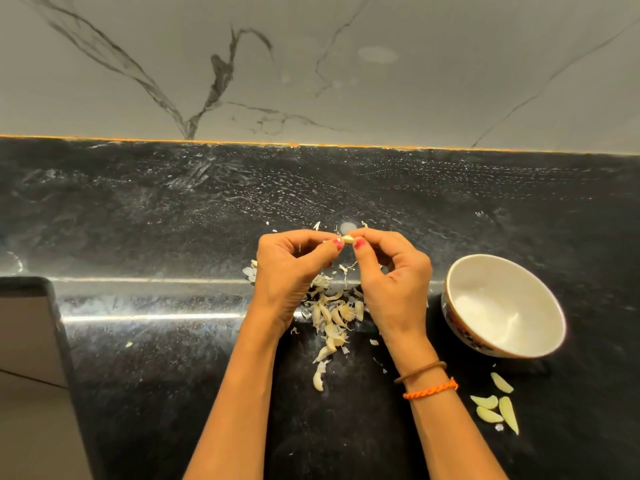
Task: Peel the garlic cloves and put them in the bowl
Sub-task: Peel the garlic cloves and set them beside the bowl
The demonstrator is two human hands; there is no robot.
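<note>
While both wrists hover raised, left hand [289,263] and right hand [391,271] apparently share a pinching grip on one garlic clove [348,239].

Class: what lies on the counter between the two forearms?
Head view: a pile of garlic cloves and skins on the black counter.

Home kitchen — glossy black stone countertop [156,209] meets grey veined marble backsplash [311,64]; white ceramic bowl [554,327], pale papery garlic skins [329,317] scattered.
</note>
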